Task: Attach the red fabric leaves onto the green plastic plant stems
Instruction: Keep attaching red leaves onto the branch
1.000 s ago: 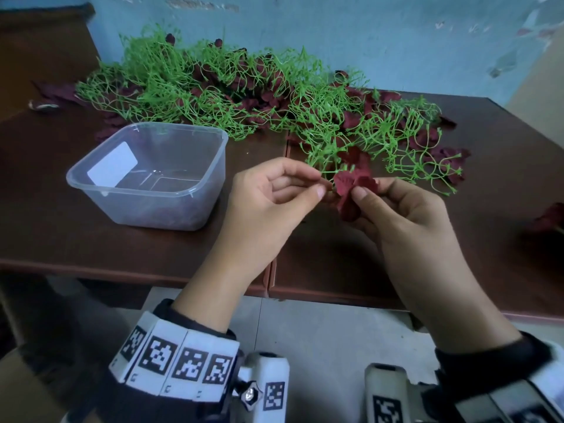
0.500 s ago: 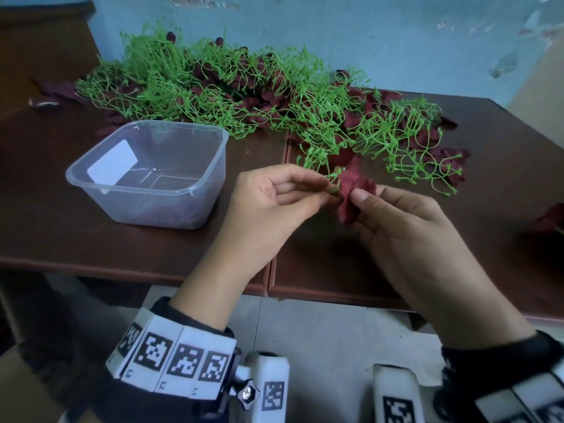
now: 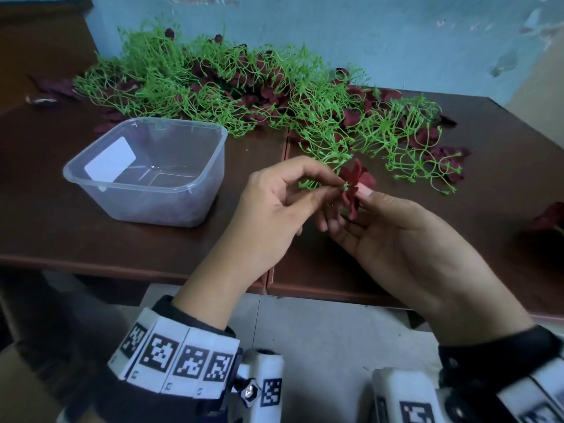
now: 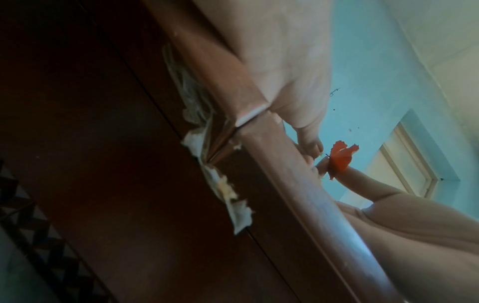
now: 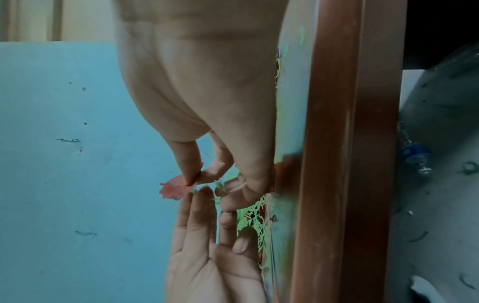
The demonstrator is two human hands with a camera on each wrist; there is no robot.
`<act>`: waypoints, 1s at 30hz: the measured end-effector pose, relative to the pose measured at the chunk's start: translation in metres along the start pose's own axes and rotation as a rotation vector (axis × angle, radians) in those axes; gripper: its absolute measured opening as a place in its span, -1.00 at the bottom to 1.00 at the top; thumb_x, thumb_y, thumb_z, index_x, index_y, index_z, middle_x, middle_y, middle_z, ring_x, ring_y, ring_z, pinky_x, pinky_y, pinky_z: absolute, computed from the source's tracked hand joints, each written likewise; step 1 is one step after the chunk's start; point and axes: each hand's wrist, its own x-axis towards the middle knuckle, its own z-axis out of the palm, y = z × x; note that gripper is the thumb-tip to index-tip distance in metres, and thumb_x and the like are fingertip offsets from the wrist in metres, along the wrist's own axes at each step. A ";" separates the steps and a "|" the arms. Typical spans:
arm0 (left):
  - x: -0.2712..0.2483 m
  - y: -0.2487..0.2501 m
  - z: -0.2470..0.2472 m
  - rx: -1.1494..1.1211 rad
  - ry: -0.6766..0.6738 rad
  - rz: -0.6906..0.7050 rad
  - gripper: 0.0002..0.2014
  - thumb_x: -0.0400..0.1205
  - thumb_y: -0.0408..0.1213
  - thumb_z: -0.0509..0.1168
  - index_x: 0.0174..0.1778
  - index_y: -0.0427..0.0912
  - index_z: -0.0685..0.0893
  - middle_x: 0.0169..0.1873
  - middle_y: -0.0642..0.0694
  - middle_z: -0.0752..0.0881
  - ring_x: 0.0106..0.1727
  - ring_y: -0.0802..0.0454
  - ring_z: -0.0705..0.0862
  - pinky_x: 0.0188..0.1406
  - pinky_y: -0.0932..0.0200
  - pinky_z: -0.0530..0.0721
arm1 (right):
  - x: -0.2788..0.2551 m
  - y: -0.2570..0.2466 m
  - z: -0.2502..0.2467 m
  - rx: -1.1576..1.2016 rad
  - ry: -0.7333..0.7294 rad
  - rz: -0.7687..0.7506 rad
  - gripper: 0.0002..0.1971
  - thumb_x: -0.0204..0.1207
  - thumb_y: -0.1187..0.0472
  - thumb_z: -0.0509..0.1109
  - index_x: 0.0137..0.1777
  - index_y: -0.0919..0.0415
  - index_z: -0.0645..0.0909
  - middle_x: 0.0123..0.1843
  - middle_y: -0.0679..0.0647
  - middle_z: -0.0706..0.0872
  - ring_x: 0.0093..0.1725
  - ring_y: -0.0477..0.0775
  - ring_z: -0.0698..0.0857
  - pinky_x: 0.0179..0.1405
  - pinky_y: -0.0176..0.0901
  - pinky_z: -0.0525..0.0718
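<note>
Compared with a second back, the red leaf (image 3: pixel 355 186) is now turned edge-on and lifted slightly. It's pinched by the right hand (image 3: pixel 393 236) above the table (image 3: pixel 503 239), while a green stem tip (image 3: pixel 345 187) is pinched by the left hand (image 3: pixel 274 209). If the fabric hole gets missed, the stem probably gets bent.

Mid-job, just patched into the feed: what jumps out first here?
At centre, the left hand pinches a thin green plastic stem tip against a dark red fabric leaf gripped by the right hand. Behind them a tangled heap of green plastic stems and red leaves sprawls across the dark brown table; a clear square plastic tub stands at left.
</note>
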 end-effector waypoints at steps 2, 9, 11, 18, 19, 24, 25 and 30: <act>0.000 0.000 0.001 0.018 -0.009 0.001 -0.81 0.70 -0.47 0.38 -0.02 -0.05 0.75 -0.20 -0.27 0.78 -0.41 0.02 0.73 -0.59 0.18 0.52 | 0.000 0.000 0.000 -0.003 -0.006 0.009 -0.79 0.52 0.25 0.31 -0.09 0.36 0.75 -0.19 0.25 0.67 -0.17 0.15 0.71 -0.02 -0.14 0.74; -0.001 0.001 -0.001 -0.020 0.023 0.004 -0.86 0.65 -0.43 0.45 0.00 -0.09 0.79 -0.37 -0.11 0.80 -0.51 0.03 0.67 -0.58 0.13 0.48 | 0.000 0.000 -0.002 -0.038 -0.058 0.083 -0.79 0.55 0.17 0.30 -0.05 0.33 0.66 -0.14 0.24 0.63 -0.06 0.16 0.64 -0.10 -0.13 0.71; -0.001 0.001 -0.001 -0.044 0.068 0.005 -0.85 0.61 -0.41 0.49 0.00 -0.08 0.81 -0.33 -0.10 0.83 -0.52 0.05 0.66 -0.59 0.17 0.47 | 0.000 0.000 -0.002 -0.044 -0.059 0.093 -0.78 0.55 0.14 0.30 0.00 0.30 0.64 -0.16 0.18 0.65 -0.05 0.10 0.66 -0.12 -0.14 0.67; -0.001 0.003 0.000 -0.013 0.029 0.052 -0.90 0.67 -0.44 0.41 0.01 -0.20 0.78 -0.01 -0.11 0.73 -0.48 0.09 0.66 -0.63 0.20 0.44 | 0.000 -0.001 0.001 -0.023 -0.066 0.093 -0.78 0.50 0.13 0.29 -0.01 0.28 0.61 -0.22 0.13 0.68 -0.11 0.08 0.69 -0.17 -0.17 0.67; -0.001 0.003 0.000 -0.004 0.023 0.043 -0.92 0.68 -0.45 0.39 0.02 -0.23 0.77 0.02 -0.10 0.72 -0.47 0.09 0.66 -0.63 0.21 0.45 | 0.000 -0.001 0.001 -0.016 -0.069 0.088 -0.78 0.51 0.15 0.29 -0.01 0.29 0.64 -0.22 0.15 0.68 -0.11 0.09 0.69 -0.18 -0.18 0.68; -0.002 0.002 0.001 0.021 0.004 -0.016 -0.93 0.71 -0.35 0.39 0.04 -0.13 0.76 -0.21 -0.34 0.76 -0.45 0.06 0.66 -0.61 0.22 0.49 | 0.000 0.001 0.001 -0.008 -0.069 0.080 -0.80 0.52 0.18 0.28 -0.03 0.30 0.66 -0.24 0.15 0.64 -0.13 0.12 0.65 -0.18 -0.19 0.70; -0.002 0.002 0.001 0.020 0.002 -0.020 -0.93 0.70 -0.33 0.39 0.05 -0.12 0.76 -0.28 -0.31 0.76 -0.46 0.06 0.67 -0.60 0.22 0.49 | 0.000 0.000 0.001 -0.016 -0.067 0.079 -0.80 0.52 0.18 0.29 -0.04 0.30 0.66 -0.24 0.15 0.64 -0.12 0.13 0.64 -0.17 -0.18 0.69; -0.002 0.002 -0.001 0.026 -0.011 -0.014 -0.93 0.69 -0.38 0.40 0.04 -0.17 0.77 -0.31 -0.34 0.77 -0.46 0.08 0.67 -0.56 0.27 0.50 | -0.002 0.001 0.002 -0.051 -0.041 0.056 -0.80 0.51 0.18 0.30 -0.05 0.32 0.67 -0.26 0.15 0.65 -0.12 0.14 0.63 -0.14 -0.16 0.67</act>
